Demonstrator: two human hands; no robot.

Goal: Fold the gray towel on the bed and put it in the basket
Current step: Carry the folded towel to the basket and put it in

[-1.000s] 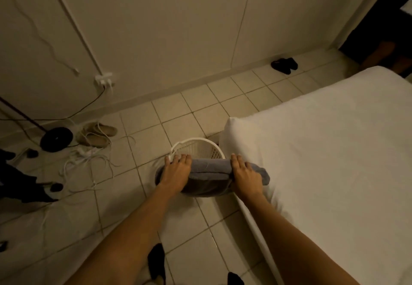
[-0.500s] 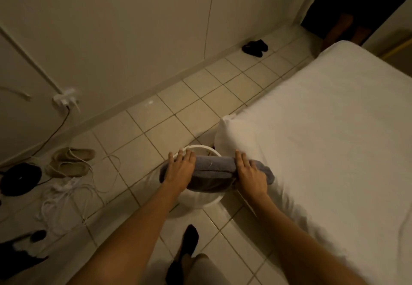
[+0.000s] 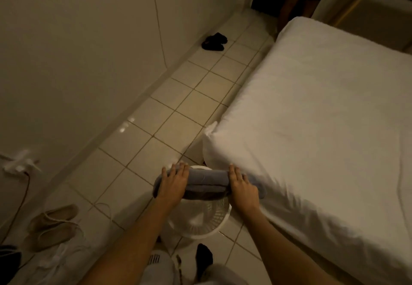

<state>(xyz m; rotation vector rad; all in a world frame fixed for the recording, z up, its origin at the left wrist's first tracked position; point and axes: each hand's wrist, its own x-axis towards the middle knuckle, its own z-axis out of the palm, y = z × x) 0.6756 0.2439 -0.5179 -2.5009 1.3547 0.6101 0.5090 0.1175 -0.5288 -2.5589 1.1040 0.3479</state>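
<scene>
Tiled floor [image 3: 196,104], cream tiles with dark grout, plain wall on the left, dim warm light. White bed [image 3: 323,128] fills the right side, corner nearest the hands.

Round white slatted basket [image 3: 200,220] stands on the floor just beside the bed corner. The folded gray towel [image 3: 207,181] is held level above the basket's far rim, a thick flat bundle running left to right; its right end is against the bed's edge. Not inside the basket.

Left hand [image 3: 172,184] clamps the towel's left end, fingers spread over the top, thumb hidden underneath. Right hand [image 3: 242,186] clamps the right end the same way, fingers laid over the top. Both forearms reach in from the bottom of the view.

Other items: black slippers [image 3: 214,42] by the wall further off; beige shoes [image 3: 52,223] and a loose white cord [image 3: 104,206] lower left; a wall plug [image 3: 19,164] with a dark cable hanging from it. A foot in a black sock [image 3: 204,256] on the floor near the basket.

No readable brands, labels or text anywhere; picture too dim and soft.
</scene>
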